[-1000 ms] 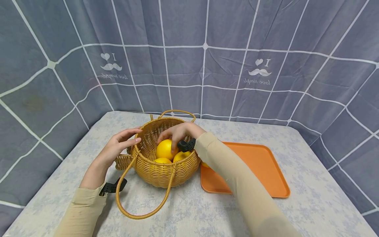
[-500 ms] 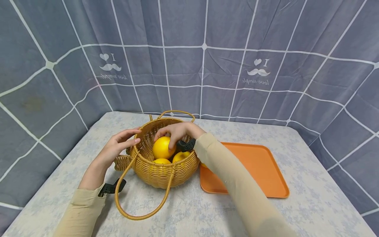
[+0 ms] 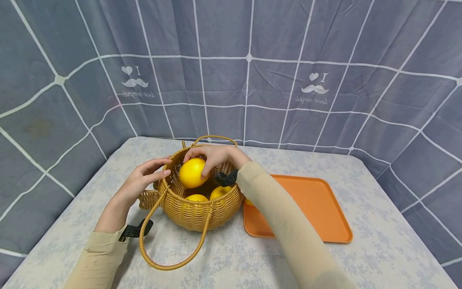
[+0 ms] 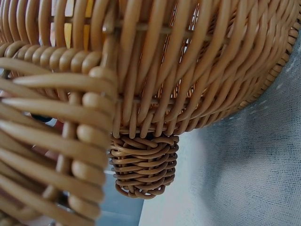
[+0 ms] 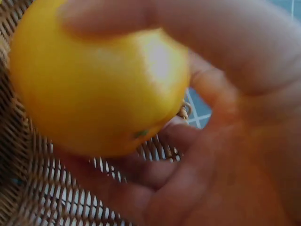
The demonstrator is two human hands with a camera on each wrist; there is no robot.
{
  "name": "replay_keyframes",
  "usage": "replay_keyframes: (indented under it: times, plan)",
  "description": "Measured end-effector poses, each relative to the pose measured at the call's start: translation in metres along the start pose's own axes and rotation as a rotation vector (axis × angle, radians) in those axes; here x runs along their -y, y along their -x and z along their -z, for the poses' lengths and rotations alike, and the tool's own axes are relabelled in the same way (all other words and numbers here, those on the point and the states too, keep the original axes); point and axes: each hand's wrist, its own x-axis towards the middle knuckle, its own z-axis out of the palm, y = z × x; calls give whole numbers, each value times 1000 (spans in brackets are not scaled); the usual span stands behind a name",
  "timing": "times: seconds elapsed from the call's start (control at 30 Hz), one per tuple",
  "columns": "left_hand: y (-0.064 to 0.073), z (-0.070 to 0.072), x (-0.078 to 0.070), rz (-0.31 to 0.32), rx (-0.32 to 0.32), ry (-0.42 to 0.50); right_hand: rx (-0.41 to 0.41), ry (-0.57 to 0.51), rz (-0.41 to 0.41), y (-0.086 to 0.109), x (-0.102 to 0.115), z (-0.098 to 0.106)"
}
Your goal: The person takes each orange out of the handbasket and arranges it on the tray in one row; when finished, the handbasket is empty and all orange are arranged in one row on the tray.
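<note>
The held yellow fruit (image 3: 191, 173) has risen and shifted left.

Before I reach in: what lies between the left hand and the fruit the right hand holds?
In the head view, the woven left side of the basket lies between the left hand and the yellow fruit.

Held fruit (image 5: 99, 94): we see its top cropped in the right wrist view, the right hand (image 5: 211, 165) blurred.
Lower fruits (image 3: 196, 198): we lose their undersides behind the basket (image 3: 195, 214) wall.
Tray (image 3: 317, 208): partly hidden from us by the right sleeve (image 3: 288, 226).
Yellow sliver (image 3: 248, 202): too little for us to identify.
</note>
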Motion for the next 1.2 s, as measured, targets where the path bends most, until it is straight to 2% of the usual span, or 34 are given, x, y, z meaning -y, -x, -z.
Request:
replay_keyframes:
  times: [0.23, 0.37, 0.73, 0.97, 1.2]
  plan:
    - [-1, 0, 0, -6, -1, 4, -55, -139, 105, 16, 8, 10]
    - [-2, -1, 0, -11, -1, 5, -142, -144, 160, 30, 12, 17]
    - [-2, -1, 0, -23, -1, -9, -383, -186, 217, 86, 29, 24]
    - [-2, -1, 0, -24, -5, -14, -604, -189, 267, 128, 24, 12]
    - [-1, 0, 1, -20, -7, -11, -872, -268, 207, 162, 12, -14]
